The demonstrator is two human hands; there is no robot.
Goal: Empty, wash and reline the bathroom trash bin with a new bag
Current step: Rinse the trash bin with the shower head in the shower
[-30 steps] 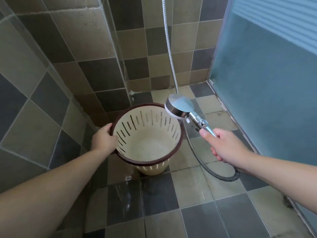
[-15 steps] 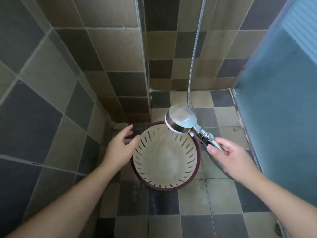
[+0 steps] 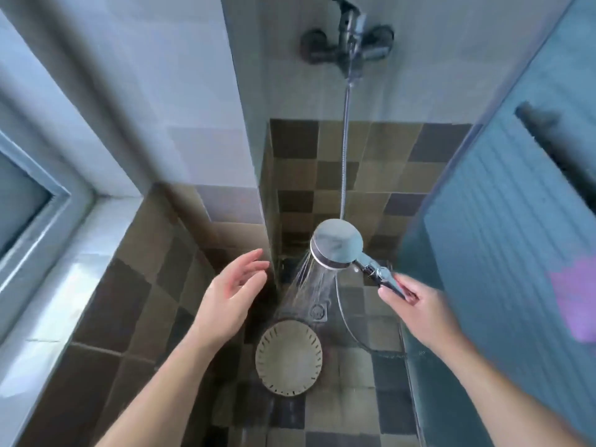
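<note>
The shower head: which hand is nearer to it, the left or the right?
Right. The right hand grips the handle just behind the shower head; the left hand hangs open, apart from it, across the water spray.

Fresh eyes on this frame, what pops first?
The chrome shower head at centre, held by its handle in the right hand, sprays water down toward the floor. Below it the slotted cream bin stands on the checkered tile floor, and the left hand hovers open above it, touching nothing.
</note>
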